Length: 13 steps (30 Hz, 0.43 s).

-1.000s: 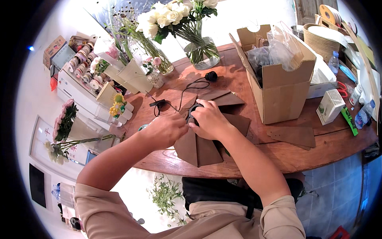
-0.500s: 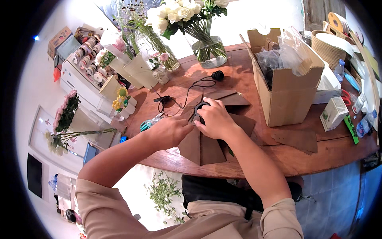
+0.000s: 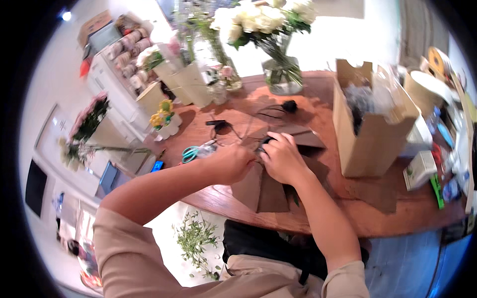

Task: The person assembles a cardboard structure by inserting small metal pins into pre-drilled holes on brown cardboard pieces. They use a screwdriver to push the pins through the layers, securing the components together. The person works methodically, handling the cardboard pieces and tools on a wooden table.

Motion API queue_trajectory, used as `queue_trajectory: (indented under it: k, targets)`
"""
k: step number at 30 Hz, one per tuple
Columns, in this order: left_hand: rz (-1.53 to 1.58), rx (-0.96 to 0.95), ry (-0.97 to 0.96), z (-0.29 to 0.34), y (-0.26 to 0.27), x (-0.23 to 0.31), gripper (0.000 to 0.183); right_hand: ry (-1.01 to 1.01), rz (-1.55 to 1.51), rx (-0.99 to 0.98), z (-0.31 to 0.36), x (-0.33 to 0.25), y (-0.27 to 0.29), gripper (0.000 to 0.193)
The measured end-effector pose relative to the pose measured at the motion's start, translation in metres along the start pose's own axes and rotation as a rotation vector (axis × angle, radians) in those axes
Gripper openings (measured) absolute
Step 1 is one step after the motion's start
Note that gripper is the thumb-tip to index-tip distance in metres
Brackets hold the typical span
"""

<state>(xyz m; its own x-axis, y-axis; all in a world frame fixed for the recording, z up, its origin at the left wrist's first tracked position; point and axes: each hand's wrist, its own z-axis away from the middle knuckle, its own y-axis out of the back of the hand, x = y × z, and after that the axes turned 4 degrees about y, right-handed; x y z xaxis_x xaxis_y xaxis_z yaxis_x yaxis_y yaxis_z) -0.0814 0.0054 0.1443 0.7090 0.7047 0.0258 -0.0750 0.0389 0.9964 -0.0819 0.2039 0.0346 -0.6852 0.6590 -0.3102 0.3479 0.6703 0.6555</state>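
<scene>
Both hands meet at the middle of the round wooden tabletop (image 3: 397, 218), on a stack of brown paper sheets (image 3: 263, 191). The left hand (image 3: 229, 163) lies curled on the left edge of the paper, its fingers bent and pressed together against the sheet. The right hand (image 3: 284, 158) rests flat on top of the paper just beside it, fingers close together and pointing toward a small dark object at their tips; whether they pinch it cannot be told. The paper lies near the front edge of the tabletop, with folded brown pieces (image 3: 298, 135) just behind the hands.

Scissors with teal handles (image 3: 195, 152) lie left of the left hand, well within reach. A black cord (image 3: 223, 128) runs behind them toward a small black spool (image 3: 289, 106). A glass vase of white roses (image 3: 280, 74) stands at the back of the tabletop. To the right, an open cardboard box (image 3: 370, 134) stands upright, stuffed with clear wrapping. Green sprigs (image 3: 196, 241) lie on the floor below.
</scene>
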Motion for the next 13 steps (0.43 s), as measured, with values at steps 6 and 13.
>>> queue_trajectory:
  k: [6, 13]
  targets:
    - [-0.082, -0.24, 0.15, -0.039, -0.011, 0.003, 0.026, -0.009, 0.022, -0.049, 0.005, 0.007, 0.013, 0.038]
    - [-0.59, -0.125, -0.317, -0.023, -0.034, 0.01, 0.015, -0.059, 0.002, -0.127, 0.006, 0.012, 0.014, 0.051]
